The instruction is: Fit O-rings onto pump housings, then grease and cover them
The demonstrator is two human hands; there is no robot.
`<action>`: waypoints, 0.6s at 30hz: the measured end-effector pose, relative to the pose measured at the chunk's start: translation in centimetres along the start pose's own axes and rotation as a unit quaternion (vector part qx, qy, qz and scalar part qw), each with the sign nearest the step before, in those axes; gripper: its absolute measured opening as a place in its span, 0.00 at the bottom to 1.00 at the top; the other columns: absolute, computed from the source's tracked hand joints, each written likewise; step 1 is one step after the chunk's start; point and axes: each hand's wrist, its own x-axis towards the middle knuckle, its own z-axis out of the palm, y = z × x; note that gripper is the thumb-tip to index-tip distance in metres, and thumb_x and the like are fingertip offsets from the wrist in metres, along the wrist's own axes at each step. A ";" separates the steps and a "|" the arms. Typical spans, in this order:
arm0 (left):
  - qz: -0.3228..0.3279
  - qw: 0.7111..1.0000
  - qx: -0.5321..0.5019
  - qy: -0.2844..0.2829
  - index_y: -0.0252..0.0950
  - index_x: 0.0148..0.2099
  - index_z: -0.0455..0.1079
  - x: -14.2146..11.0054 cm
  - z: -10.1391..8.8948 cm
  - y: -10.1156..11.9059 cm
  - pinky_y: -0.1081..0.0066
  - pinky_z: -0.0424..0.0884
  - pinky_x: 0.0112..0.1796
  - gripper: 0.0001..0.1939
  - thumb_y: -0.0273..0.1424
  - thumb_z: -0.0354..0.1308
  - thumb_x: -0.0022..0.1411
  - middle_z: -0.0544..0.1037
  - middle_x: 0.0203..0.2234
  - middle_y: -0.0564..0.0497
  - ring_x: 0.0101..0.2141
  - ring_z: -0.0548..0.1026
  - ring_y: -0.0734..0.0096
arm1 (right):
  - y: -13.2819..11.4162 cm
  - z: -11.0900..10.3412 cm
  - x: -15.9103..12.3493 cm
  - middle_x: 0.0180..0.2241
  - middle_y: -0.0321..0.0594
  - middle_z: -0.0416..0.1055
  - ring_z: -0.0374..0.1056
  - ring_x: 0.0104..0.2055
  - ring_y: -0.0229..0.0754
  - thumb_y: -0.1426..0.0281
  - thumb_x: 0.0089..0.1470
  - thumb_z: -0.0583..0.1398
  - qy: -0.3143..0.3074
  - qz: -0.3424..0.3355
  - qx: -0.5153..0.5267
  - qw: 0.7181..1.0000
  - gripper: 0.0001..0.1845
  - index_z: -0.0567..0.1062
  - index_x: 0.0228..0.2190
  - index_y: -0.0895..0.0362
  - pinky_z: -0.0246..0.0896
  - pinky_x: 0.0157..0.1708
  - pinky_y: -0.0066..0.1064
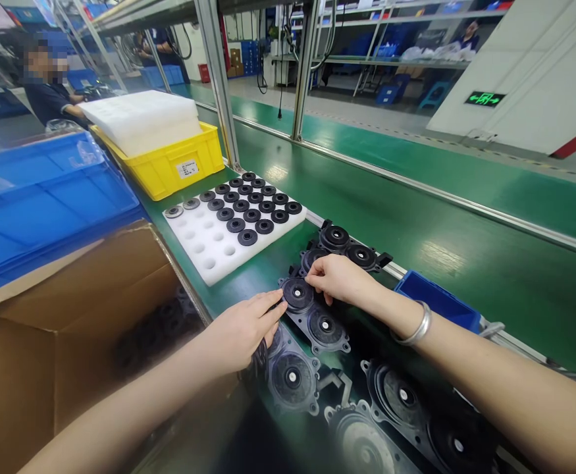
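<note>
A black disc with a white centre (pixel 297 293) sits on a black double-ring plate (pixel 340 342). My left hand (pixel 245 329) reaches in from the left, its fingertips pressed to the disc's left edge. Dark ridged pieces (pixel 259 359) show under that palm, partly hidden, and I cannot make out their kind. My right hand (pixel 340 278), with a silver bangle at the wrist, pinches at the disc's upper right edge with thumb and forefinger. Just beyond it lies another plate with black discs (pixel 336 236), partly covered by the hand.
A white foam tray (pixel 209 263) carries rows of black discs (pixel 251 215). Several more plates (pixel 292 376) lie nearer me. At left stand a cardboard box (pixel 16 368), a blue crate (pixel 45 210) and a yellow crate (pixel 159 174). A blue bin (pixel 436 303) is right; a person (pixel 45 85) sits far left.
</note>
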 end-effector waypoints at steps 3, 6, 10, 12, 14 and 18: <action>0.000 1.000 0.021 -0.007 0.22 0.64 0.56 0.1 -0.1 0.1 0.55 0.65 0.59 0.27 0.21 0.46 0.62 0.61 0.62 0.30 0.64 0.59 0.51 | -0.3 -0.1 0.3 0.13 0.32 0.69 0.69 0.18 0.35 0.76 0.56 0.56 -0.011 0.000 -0.005 1.000 0.11 0.75 0.24 0.58 0.53 0.19 0.20; -0.007 0.999 0.049 -0.020 0.23 0.64 0.56 0.1 0.0 0.2 0.55 0.64 0.60 0.27 0.22 0.46 0.64 0.60 0.63 0.29 0.64 0.58 0.50 | -0.5 -0.3 0.6 0.15 0.33 0.71 0.70 0.19 0.35 0.76 0.55 0.56 -0.024 0.000 -0.010 1.000 0.11 0.75 0.24 0.58 0.53 0.19 0.20; -0.007 0.997 0.071 -0.044 0.21 0.64 0.56 0.2 -0.3 0.5 0.54 0.64 0.60 0.28 0.22 0.48 0.63 0.60 0.62 0.29 0.64 0.58 0.49 | -0.3 -0.5 0.6 0.19 0.34 0.74 0.70 0.19 0.35 0.76 0.56 0.57 -0.043 0.000 -0.015 0.999 0.11 0.75 0.24 0.59 0.55 0.19 0.20; -0.009 0.995 0.074 -0.062 0.21 0.65 0.56 0.3 -0.6 0.6 0.54 0.66 0.59 0.28 0.22 0.48 0.62 0.60 0.63 0.29 0.64 0.58 0.47 | -0.1 -0.6 0.5 0.19 0.35 0.74 0.71 0.19 0.35 0.75 0.57 0.57 -0.048 0.000 -0.017 0.999 0.11 0.75 0.25 0.59 0.56 0.20 0.20; -0.016 0.994 0.073 -0.078 0.21 0.65 0.55 0.4 -0.8 0.7 0.54 0.66 0.58 0.29 0.22 0.48 0.62 0.59 0.63 0.29 0.63 0.58 0.47 | 0.0 -0.6 0.2 0.19 0.35 0.74 0.71 0.19 0.35 0.75 0.58 0.56 -0.050 0.003 -0.019 0.999 0.12 0.76 0.26 0.59 0.56 0.20 0.20; -0.036 0.994 0.054 -0.090 0.25 0.67 0.52 0.3 -0.8 0.6 0.52 0.65 0.59 0.32 0.21 0.49 0.61 0.56 0.65 0.32 0.64 0.57 0.48 | 0.0 -0.6 -0.4 0.20 0.35 0.75 0.70 0.19 0.35 0.76 0.58 0.56 -0.057 0.008 -0.017 0.998 0.12 0.77 0.27 0.60 0.57 0.21 0.20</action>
